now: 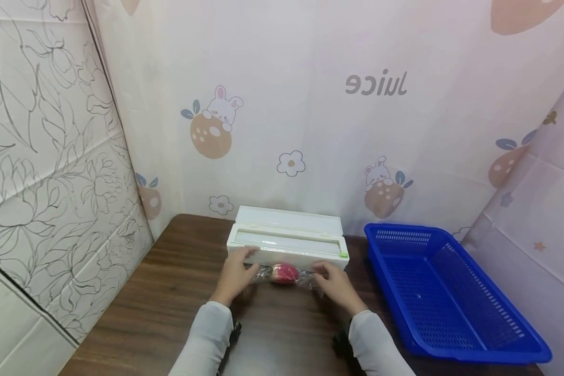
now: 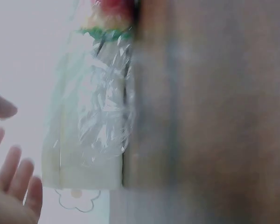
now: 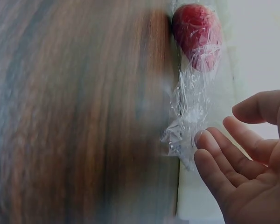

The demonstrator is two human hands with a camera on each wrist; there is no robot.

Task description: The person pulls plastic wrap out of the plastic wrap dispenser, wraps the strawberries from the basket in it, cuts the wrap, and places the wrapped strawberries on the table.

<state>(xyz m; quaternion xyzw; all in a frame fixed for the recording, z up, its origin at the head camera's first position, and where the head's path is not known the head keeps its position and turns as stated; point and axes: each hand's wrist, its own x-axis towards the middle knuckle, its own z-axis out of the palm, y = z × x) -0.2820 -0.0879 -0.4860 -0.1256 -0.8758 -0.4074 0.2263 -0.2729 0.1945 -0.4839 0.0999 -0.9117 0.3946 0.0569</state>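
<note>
A red fruit, twisted up in clear cling film, lies in front of a white cling film dispenser. Its far end shows yellow and green in the left wrist view. The dispenser's lid stands raised at the back. My left hand is by the dispenser's left front, its fingers loosely spread with nothing between them. On the other side, my right hand has its fingers relaxed, fingertips right at the loose film end. Neither hand grips the fruit.
To the right stands a blue plastic basket with perforated sides. The brown wooden table ends at a printed curtain behind the dispenser. At the left hangs a flower-line panel. A green slider sits at the dispenser's right corner.
</note>
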